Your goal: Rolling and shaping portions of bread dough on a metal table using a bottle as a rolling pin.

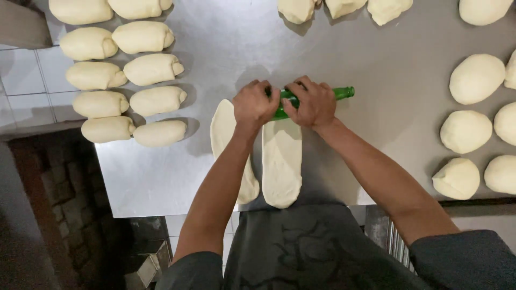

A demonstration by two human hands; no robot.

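Observation:
My left hand (255, 103) and my right hand (313, 102) both press on a green glass bottle (341, 93) lying crosswise on a steel table (376, 70). The bottle's neck sticks out to the right of my right hand. Under the bottle lies a long flattened strip of dough (281, 161), reaching back to the table's near edge. A second flattened strip of dough (224, 134) lies just left of it, partly under my left forearm.
Several shaped dough rolls (142, 70) sit in two columns at the table's left. Round dough balls (476, 78) lie at the right and more along the far edge (344, 7). A tiled floor and brick wall lie off the left edge.

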